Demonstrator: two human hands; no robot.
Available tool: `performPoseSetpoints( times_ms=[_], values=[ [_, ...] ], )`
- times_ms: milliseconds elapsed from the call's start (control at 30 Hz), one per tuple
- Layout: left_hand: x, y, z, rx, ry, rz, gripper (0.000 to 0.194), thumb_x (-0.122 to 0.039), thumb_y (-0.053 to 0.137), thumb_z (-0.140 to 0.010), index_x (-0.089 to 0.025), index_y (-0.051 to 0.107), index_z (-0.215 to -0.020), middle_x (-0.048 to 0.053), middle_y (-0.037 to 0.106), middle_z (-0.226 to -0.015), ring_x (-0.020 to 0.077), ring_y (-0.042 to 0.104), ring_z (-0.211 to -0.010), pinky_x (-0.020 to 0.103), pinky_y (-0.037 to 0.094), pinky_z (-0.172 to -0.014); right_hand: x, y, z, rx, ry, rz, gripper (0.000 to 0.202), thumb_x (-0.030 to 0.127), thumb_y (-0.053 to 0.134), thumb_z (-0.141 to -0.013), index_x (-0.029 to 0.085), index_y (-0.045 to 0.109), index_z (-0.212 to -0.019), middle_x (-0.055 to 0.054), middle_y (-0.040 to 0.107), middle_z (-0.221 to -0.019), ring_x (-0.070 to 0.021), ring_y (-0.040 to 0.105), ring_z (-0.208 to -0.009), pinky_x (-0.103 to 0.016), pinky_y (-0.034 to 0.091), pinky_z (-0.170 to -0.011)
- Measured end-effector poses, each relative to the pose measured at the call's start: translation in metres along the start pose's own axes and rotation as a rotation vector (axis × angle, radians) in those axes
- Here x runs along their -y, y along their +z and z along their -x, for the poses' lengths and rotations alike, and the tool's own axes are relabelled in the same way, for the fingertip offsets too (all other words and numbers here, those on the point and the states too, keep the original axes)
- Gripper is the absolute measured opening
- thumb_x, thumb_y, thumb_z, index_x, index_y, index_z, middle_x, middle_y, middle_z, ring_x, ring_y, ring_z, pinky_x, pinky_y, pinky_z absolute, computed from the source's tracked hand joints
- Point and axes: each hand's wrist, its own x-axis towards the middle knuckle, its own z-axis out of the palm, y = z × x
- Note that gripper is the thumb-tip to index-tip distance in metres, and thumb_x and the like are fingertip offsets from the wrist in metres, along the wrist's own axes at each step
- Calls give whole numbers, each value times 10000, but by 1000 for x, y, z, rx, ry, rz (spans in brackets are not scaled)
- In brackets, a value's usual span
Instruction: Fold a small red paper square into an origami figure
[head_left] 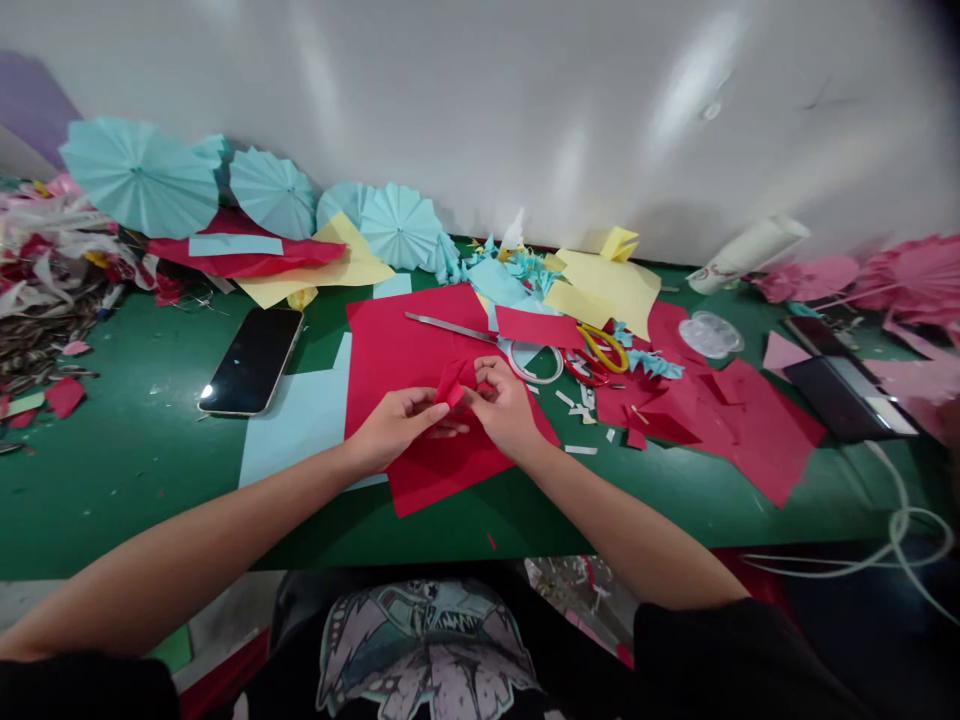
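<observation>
A small folded piece of red paper (450, 384) is pinched between my two hands, over a large red sheet (390, 345) on the green table. My left hand (397, 425) grips its lower left side with the thumb on top. Fingers of my right hand (499, 400) close on its right edge. Light blue sheets (292, 425) stick out from under the red sheet at the left. Just beyond my right hand lie a roll of white tape (536, 362), a metal blade (450, 327) and yellow-handled scissors (604, 348).
Pleated light blue paper fans (142, 180) stand along the wall. A phone (253, 362) lies at the left. Red paper scraps (750, 430), a clear round plastic item (711, 334) and a dark device (844, 398) with a white cable (896, 525) are at the right.
</observation>
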Motion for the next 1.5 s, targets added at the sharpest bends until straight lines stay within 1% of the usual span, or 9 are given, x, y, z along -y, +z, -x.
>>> performPoseSetpoints(
  times_ms=[133, 267, 367, 500, 733, 900, 1067, 1267, 1500],
  values=[
    [-2, 0, 1, -20, -12, -23, 393, -389, 671, -736, -103, 598, -996, 108, 663, -998, 173, 681, -753, 291, 560, -717, 1, 1, 1, 15, 16, -5, 170, 276, 579, -711, 185, 452, -642, -36, 448, -881, -132, 487, -744, -255, 408, -578],
    [-1, 1, 0, -53, -5, -39, 340, -370, 658, -750, -114, 579, -957, 90, 679, -929, 155, 681, -715, 262, 560, -679, 5, 0, 3, 108, 19, -65, 206, 311, 486, -775, 183, 456, -616, -36, 438, -862, -135, 488, -774, -272, 418, -639],
    [0, 0, 0, -61, 1, -48, 288, -352, 643, -764, -118, 561, -912, 74, 685, -867, 150, 682, -697, 247, 555, -655, 8, 1, 5, 156, 11, -70, 180, 319, 497, -778, 183, 501, -660, -42, 458, -896, -139, 499, -796, -275, 429, -656],
    [1, -1, 2, -40, 4, -60, 259, -334, 637, -774, -125, 552, -901, 62, 683, -840, 152, 684, -709, 248, 552, -669, 10, 2, 5, 137, 19, 10, 176, 347, 546, -772, 178, 546, -722, -48, 477, -898, -140, 516, -781, -270, 432, -637],
    [-4, 1, 4, 2, 1, -65, 302, -421, 569, -818, -127, 524, -871, 82, 687, -851, 150, 681, -677, 261, 555, -647, 11, -2, 4, 123, -41, 65, 233, 316, 484, -821, 178, 502, -634, -58, 487, -909, -153, 516, -823, -289, 423, -689],
    [-7, 3, 6, 47, 11, -89, 330, -457, 551, -824, -132, 496, -814, 56, 681, -706, 138, 663, -594, 249, 549, -585, 12, -2, 4, 115, -40, 20, 315, 314, 450, -843, 182, 417, -559, -48, 474, -881, -139, 496, -782, -294, 405, -692],
    [-7, 3, 7, 64, 36, -106, 363, -493, 562, -804, -145, 462, -773, 41, 667, -667, 126, 641, -536, 235, 534, -538, 14, -3, 6, 127, -52, -48, 325, 321, 441, -858, 179, 437, -566, -40, 473, -876, -130, 499, -786, -289, 403, -701],
    [-3, 3, 4, 59, 38, -98, 405, -550, 522, -801, -148, 470, -791, 55, 669, -702, 125, 635, -524, 233, 524, -526, 14, -3, 9, 197, -135, -59, 205, 370, 467, -849, 196, 499, -746, -52, 468, -922, -139, 504, -791, -295, 433, -672],
    [-2, 2, 5, 72, 6, -125, 424, -567, 466, -820, -150, 519, -879, 42, 667, -673, 137, 633, -519, 236, 507, -506, 17, -2, 11, 191, -202, 85, 91, 247, 483, -820, 186, 510, -758, -49, 477, -901, -136, 505, -760, -280, 441, -627]
  ],
)
